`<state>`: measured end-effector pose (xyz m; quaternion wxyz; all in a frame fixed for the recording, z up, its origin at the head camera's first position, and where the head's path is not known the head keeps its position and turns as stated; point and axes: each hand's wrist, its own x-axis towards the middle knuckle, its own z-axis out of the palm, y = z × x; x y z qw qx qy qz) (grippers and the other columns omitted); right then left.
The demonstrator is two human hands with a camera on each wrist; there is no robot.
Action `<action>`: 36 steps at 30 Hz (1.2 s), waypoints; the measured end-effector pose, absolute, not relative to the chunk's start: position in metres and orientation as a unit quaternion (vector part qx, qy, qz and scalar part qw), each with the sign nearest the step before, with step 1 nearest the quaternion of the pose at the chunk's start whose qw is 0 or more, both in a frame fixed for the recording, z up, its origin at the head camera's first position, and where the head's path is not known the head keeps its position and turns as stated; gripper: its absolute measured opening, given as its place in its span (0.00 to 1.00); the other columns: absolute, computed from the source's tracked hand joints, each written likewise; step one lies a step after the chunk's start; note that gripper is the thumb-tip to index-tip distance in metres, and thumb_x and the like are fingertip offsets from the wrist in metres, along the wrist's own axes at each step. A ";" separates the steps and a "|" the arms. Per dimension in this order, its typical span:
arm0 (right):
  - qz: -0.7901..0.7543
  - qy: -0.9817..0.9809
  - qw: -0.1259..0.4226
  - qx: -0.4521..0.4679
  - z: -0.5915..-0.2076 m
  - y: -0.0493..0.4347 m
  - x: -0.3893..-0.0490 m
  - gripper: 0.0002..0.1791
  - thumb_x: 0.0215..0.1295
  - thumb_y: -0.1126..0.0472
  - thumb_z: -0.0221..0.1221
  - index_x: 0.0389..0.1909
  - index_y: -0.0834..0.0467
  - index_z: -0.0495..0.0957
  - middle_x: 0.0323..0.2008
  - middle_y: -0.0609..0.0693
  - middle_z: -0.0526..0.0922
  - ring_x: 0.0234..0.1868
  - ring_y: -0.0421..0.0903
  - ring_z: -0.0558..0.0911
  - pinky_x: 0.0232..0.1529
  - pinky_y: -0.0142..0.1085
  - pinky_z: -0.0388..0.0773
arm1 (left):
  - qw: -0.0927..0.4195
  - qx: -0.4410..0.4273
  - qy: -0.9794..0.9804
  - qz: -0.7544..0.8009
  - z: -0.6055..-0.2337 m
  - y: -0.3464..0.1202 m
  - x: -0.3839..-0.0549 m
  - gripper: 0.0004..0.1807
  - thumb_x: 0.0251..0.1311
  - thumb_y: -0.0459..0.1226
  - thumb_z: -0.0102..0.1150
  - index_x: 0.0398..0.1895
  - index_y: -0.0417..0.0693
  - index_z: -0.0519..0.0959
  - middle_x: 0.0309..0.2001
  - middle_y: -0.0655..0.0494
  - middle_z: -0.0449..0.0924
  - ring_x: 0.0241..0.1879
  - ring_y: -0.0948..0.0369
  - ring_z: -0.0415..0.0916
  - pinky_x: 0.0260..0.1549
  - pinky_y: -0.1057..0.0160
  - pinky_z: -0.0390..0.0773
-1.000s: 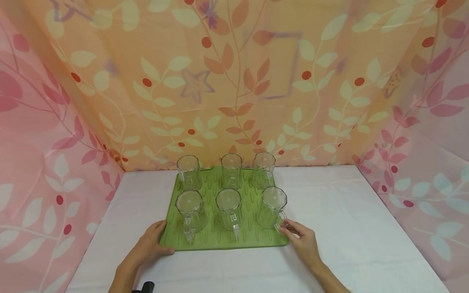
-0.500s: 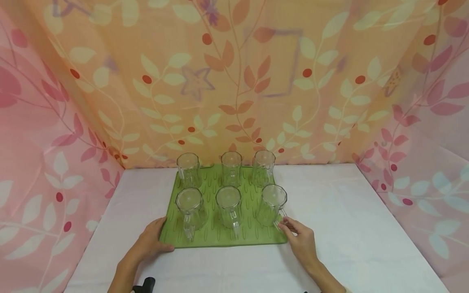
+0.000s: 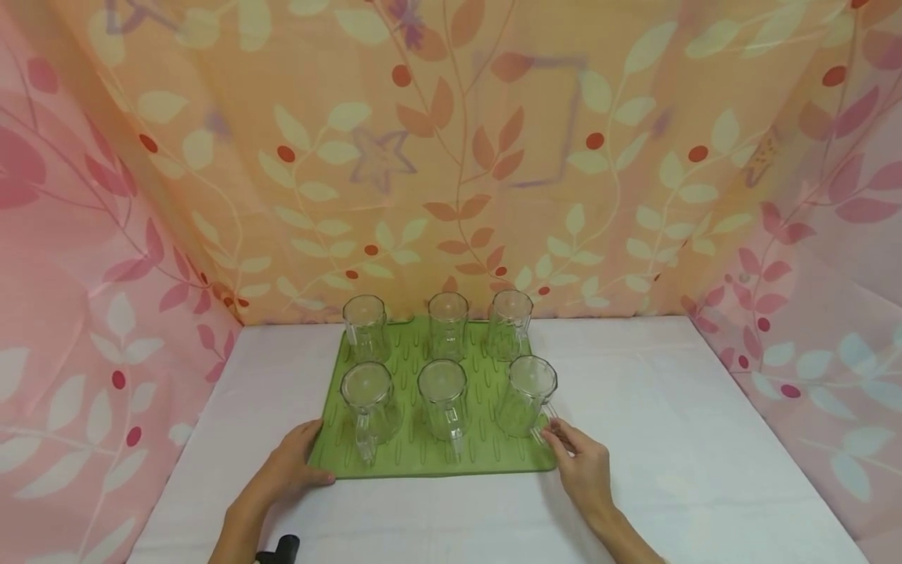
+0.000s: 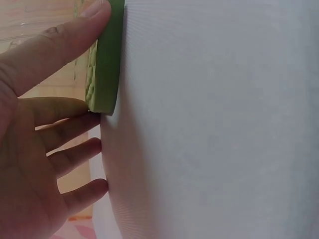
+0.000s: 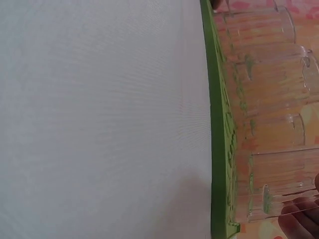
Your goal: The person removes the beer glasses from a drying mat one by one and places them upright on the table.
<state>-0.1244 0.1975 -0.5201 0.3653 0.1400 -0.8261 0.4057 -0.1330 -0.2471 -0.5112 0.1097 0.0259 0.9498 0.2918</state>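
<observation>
Clear glass mugs stand in two rows of three on a green ridged drying mat. My right hand pinches the handle of the front right mug between thumb and fingers. In the right wrist view, its fingertips show beside that mug's wall. At the mat's front left corner, my left hand presses its thumb to the front edge while the other fingers reach along the left side, nearly straight. The front middle mug and front left mug have their handles toward me.
A white cloth covers the table around the mat. Behind the back row hangs an orange leaf-patterned curtain, with pink curtains at both sides. A black rounded object shows beside the left forearm.
</observation>
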 end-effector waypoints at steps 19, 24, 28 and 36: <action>0.370 -0.833 0.379 0.160 -0.512 0.201 -0.129 0.13 0.42 0.82 0.68 0.32 0.72 0.82 0.27 0.59 0.87 0.27 0.52 0.87 0.31 0.19 0.81 | 0.110 0.027 0.952 0.284 -0.509 -0.249 -0.132 0.60 0.33 0.46 0.81 0.69 0.27 0.60 0.67 0.26 0.61 0.67 0.29 0.57 0.63 0.32 0.63; 0.349 -0.834 0.389 0.176 -0.510 0.204 -0.132 0.12 0.42 0.81 0.68 0.30 0.69 0.82 0.26 0.57 0.87 0.25 0.50 0.87 0.30 0.21 0.81 | 0.109 0.027 0.951 0.287 -0.510 -0.248 -0.132 0.60 0.32 0.46 0.81 0.69 0.28 0.60 0.67 0.26 0.61 0.67 0.29 0.57 0.63 0.32 0.62; 0.325 -0.840 0.393 0.185 -0.507 0.206 -0.133 0.11 0.43 0.79 0.69 0.29 0.66 0.82 0.25 0.55 0.87 0.23 0.47 0.86 0.28 0.23 0.81 | 0.110 0.024 0.951 0.289 -0.512 -0.249 -0.132 0.61 0.32 0.47 0.80 0.70 0.29 0.59 0.68 0.27 0.61 0.67 0.30 0.56 0.63 0.31 0.61; 0.299 -0.838 0.407 0.205 -0.495 0.212 -0.137 0.13 0.41 0.79 0.70 0.31 0.67 0.82 0.25 0.56 0.87 0.22 0.45 0.84 0.25 0.24 0.80 | 0.110 0.021 0.950 0.291 -0.512 -0.248 -0.132 0.61 0.32 0.47 0.80 0.70 0.30 0.59 0.68 0.28 0.60 0.68 0.30 0.55 0.63 0.31 0.61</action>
